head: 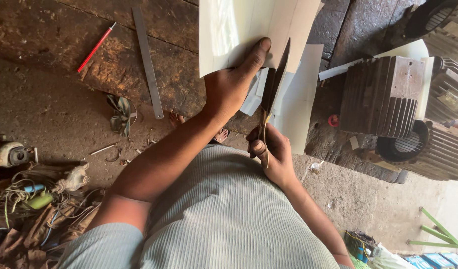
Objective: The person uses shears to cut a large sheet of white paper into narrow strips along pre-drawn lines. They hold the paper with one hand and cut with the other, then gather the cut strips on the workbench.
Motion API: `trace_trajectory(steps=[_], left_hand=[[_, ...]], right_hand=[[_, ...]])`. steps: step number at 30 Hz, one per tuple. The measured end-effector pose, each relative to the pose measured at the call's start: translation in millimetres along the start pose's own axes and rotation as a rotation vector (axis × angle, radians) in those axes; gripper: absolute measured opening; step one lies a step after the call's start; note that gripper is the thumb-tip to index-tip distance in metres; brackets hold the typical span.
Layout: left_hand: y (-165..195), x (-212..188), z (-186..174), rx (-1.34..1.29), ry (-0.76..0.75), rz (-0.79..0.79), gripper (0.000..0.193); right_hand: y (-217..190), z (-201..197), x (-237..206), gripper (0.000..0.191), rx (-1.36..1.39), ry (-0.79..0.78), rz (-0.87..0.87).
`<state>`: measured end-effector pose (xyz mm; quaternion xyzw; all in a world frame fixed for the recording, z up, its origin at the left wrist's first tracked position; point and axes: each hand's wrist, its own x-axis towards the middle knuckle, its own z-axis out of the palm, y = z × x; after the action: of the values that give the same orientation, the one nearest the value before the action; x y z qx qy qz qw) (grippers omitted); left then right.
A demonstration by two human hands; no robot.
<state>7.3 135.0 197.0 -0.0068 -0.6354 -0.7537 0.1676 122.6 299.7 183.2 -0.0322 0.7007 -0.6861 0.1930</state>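
My left hand (232,84) grips a large cream-white sheet (239,30) of stiff paper, thumb pressed on its face, holding it up over a dark wooden bench (114,55). My right hand (271,152) holds a pair of scissors (271,92) with yellowish handles; the dark blades point up into the sheet's lower edge, between two parts of the paper. More white paper pieces (298,99) lie or hang beneath the sheet.
A steel ruler (147,60) and a red pen (95,48) lie on the bench. Finned grey motor housings (383,94) stand at the right. Tangled wires and small parts (34,199) cover the floor at left. Green rods (438,234) lie at lower right.
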Motion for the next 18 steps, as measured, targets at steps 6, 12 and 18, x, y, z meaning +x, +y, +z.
trace_trajectory(steps=[6,12,18], left_hand=[[-1.1,-0.9,-0.3,0.056,-0.009,0.03,0.03],[-4.2,-2.9,-1.5,0.143,-0.019,0.053,0.031],[0.3,-2.0,-0.9,0.128,-0.035,0.047,0.033]], right_hand=[[-1.9,2.7,-0.6,0.063,0.038,0.014,-0.001],[-3.7,3.1,-1.0,0.064,-0.033,0.027,0.005],[-0.3,3.9,-1.7,0.056,-0.038,0.043,-0.022]])
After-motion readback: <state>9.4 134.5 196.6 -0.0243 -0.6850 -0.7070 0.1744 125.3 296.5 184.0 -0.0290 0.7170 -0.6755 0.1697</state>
